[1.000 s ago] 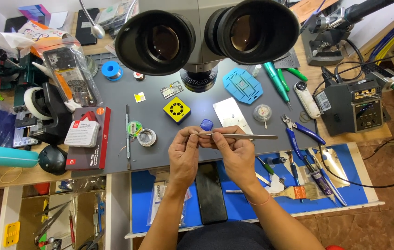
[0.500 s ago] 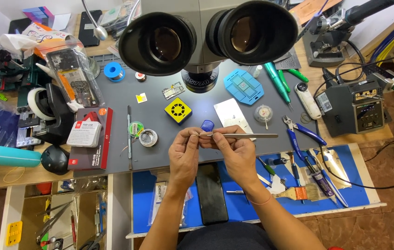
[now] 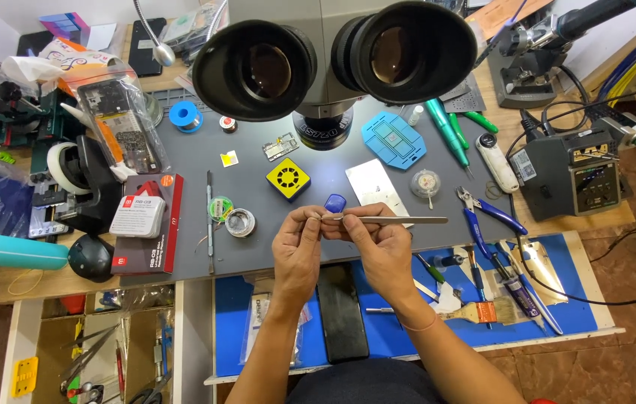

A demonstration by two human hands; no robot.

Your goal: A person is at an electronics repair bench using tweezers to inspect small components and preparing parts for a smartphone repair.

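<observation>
The counter (image 3: pixel 183 161) fills my view, its grey mat crowded along every edge. The microscope (image 3: pixel 333 56) hangs over the middle, both eyepieces turned up toward me. At far right stands the soldering station (image 3: pixel 569 176), cables trailing off behind it. At left lie a teal tube (image 3: pixel 11 251) and a red-and-white box (image 3: pixel 146 221).

My two hands meet just below the mat's centre. Left hand (image 3: pixel 297 251): fingers curled, thumb and forefinger pinched at the near end of the tweezers (image 3: pixel 389 220). Right hand (image 3: pixel 381 251): closed over the same end from the other side, so the two hands touch. The tweezers lie almost level, the long shaft pointing right, clear of the mat.

Against the frames from a second ago I see almost no change: both hands hold the same spot, and the tweezers have the same level lie. I read this as a steady hold, fine work at the pinch point, not a reach.

A small blue cap-like piece (image 3: pixel 334 203) sits just above the fingertips; whether it touches them I cannot tell. Beyond it sits a yellow square part (image 3: pixel 288 179), with a shiny metal plate (image 3: pixel 374 187) to the right. Blue-handled pliers (image 3: pixel 486 217) lie further right, well apart.
</observation>
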